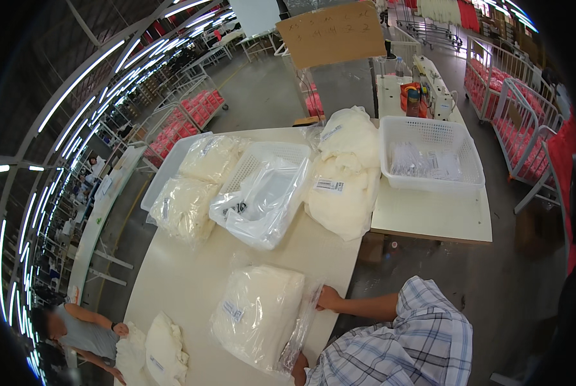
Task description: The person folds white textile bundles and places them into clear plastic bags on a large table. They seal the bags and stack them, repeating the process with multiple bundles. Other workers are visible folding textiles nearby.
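A clear plastic bag (261,313) with folded cream garments inside lies on the cream table (196,270) before me and bears a printed label. At its right edge, my right hand (328,298) is closed on the loose open end of the plastic. My left hand (299,369) is at the bag's lower right corner, by the same flap; its fingers are mostly hidden, so its grip is unclear. Farther up the table, bagged cream garments (184,210) lie left of a white basket (295,150) holding clear plastic bags (259,207). More bagged cream garments (343,188) are stacked right of it.
A white basket of labels or tags (433,181) stands on the side table beside a sewing machine (433,89). Another person (90,333) handles cream garments (165,352) at the table's lower left. A cardboard sign (331,34) rises behind; carts with red-pink items (524,144) flank the area.
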Available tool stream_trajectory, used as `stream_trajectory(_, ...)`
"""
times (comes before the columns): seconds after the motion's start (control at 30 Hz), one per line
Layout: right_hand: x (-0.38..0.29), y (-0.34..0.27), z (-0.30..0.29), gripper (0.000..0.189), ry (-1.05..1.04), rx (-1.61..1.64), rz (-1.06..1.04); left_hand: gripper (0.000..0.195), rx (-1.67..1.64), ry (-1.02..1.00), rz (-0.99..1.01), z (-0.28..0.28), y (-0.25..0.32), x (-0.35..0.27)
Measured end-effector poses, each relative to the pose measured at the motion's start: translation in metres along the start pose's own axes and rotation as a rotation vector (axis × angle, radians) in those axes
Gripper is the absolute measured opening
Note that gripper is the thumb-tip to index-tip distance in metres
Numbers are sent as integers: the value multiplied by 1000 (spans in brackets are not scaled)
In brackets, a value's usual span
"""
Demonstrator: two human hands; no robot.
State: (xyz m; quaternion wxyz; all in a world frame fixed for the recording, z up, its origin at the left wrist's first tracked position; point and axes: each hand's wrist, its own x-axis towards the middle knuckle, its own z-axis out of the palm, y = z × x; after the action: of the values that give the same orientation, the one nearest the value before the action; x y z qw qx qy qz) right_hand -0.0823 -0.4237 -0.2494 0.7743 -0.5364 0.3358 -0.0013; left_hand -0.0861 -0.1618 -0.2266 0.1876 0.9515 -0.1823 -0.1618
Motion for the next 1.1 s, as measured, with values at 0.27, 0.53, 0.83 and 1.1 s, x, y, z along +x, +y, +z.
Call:
stream_trajectory(0.27,0,46,43,15,-87,-345,-138,50,-271,184,457,1,43,16)
stream_trajectory(0.53,-31,50,21,19,7,-206,-64,58,14,-257,221,14,-17,115)
stream_trajectory(0.83,-66,-2,14,41,-670,-371,483,35,-968,70,78,-13,-11,34)
stream_trajectory(1.1,14,47,82,24,-387,-37,-149,58,-1940,87,-484,-13,18,103)
